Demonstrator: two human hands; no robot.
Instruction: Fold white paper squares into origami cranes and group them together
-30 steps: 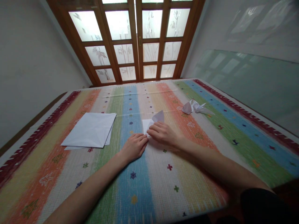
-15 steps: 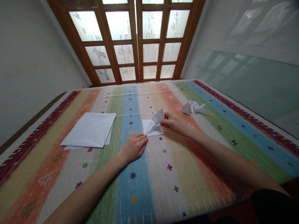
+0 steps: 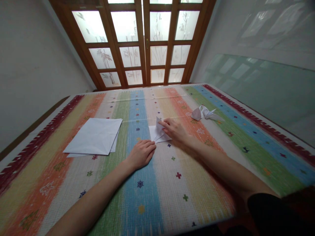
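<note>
A small white folded sheet of paper (image 3: 153,133) lies near the middle of the table, with one flap standing up from it. My left hand (image 3: 140,153) rests on the cloth at its near left corner, fingers together and fingertips holding that corner down. From the right, my right hand (image 3: 175,129) has its fingers on the raised flap, index finger stretched across it. The thumb side is partly hidden, as is some of the paper behind the fingers. A folded white paper figure (image 3: 203,113), like a crane, stands farther right.
A stack of white square sheets (image 3: 94,136) lies to the left, edges not quite lined up. The striped tablecloth (image 3: 169,196) covers the table. Behind the far edge are wooden doors with frosted panes (image 3: 145,42); a glass panel (image 3: 258,88) leans along the right wall.
My right hand has moved left, carrying the flap from its right-leaning position over toward the paper's left side. My left hand has stayed at the corner.
</note>
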